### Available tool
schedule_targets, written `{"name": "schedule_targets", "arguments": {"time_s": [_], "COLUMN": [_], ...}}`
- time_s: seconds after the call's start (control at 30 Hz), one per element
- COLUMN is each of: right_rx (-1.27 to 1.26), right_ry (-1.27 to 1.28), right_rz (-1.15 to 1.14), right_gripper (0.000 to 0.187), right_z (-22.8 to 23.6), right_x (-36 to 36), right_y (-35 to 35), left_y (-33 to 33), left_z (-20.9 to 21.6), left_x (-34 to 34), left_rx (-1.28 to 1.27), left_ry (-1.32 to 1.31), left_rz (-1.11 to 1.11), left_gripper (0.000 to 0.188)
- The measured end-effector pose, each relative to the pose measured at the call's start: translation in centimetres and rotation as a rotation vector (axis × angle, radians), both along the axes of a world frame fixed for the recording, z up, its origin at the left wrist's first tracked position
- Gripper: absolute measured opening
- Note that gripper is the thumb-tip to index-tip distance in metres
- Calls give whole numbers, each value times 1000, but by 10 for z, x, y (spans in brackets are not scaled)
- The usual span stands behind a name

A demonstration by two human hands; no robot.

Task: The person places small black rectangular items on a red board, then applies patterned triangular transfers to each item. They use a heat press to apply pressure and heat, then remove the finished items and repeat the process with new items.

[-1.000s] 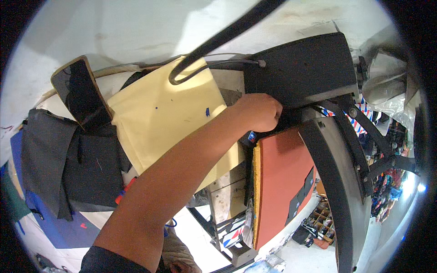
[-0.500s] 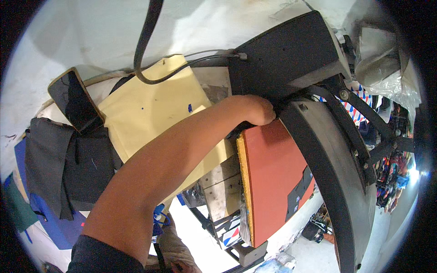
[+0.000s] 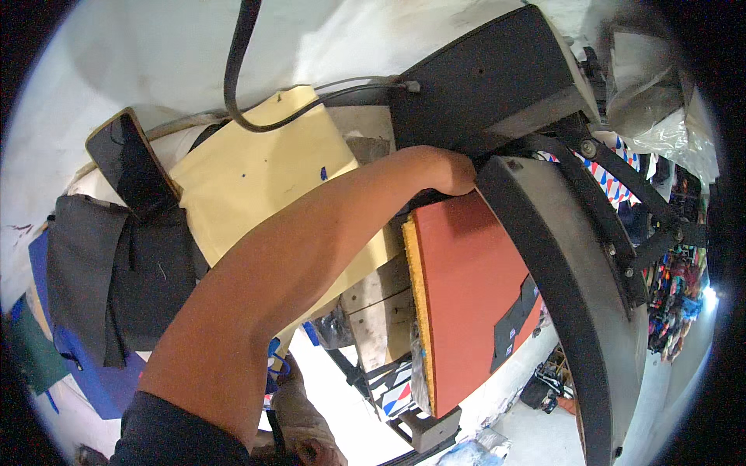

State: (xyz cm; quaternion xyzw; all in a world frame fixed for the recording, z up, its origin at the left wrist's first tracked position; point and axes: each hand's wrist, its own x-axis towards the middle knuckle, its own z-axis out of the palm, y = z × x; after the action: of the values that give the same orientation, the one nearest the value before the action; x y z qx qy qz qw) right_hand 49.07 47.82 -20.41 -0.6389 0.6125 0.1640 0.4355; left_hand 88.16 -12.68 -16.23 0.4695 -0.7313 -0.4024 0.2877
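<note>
My left arm crosses the middle from the lower left, its dark sleeve pushed above the elbow. My left hand [image 3: 449, 170] is at the black machine, between its boxy black housing [image 3: 482, 81] and the thick curved black arm [image 3: 556, 248]. Its fingertips are out of sight behind that arm, so what they touch does not show. Just below the hand lies a flat red-orange pad [image 3: 466, 287] with a yellow, foam-like edge and a dark patch on it. My right hand is out of the picture.
Left of the machine lies a pale yellow sheet [image 3: 256, 171]. A phone [image 3: 128, 163] leans beside it, above dark grey folded cloth [image 3: 85, 272] and blue fabric [image 3: 97, 373]. A black cable [image 3: 237, 70] hangs from above. Clear plastic [image 3: 668, 116] is at the upper right.
My left hand has shifted slightly right and up, and its fingers have slipped further behind the curved black arm. The whole view has moved a little; other things look the same.
</note>
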Motion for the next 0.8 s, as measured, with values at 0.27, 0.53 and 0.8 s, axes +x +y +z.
{"name": "schedule_targets", "arguments": {"time_s": [0.27, 0.53, 0.8], "right_rx": [-65, 96, 76], "right_ry": [17, -2, -13], "right_rz": [-9, -45, -66], "right_gripper": [24, 25, 31], "right_z": [-5, 31, 47], "right_x": [-4, 36, 57], "right_y": [15, -34, -52], "left_y": [-3, -34, -37], "left_z": [25, -5, -17], "left_x": [-11, -22, -25], "left_rx": [34, 66, -36], "left_ry": [-184, -258, -238], "left_rz": [-26, -159, -62], "left_gripper": [45, 47, 45]}}
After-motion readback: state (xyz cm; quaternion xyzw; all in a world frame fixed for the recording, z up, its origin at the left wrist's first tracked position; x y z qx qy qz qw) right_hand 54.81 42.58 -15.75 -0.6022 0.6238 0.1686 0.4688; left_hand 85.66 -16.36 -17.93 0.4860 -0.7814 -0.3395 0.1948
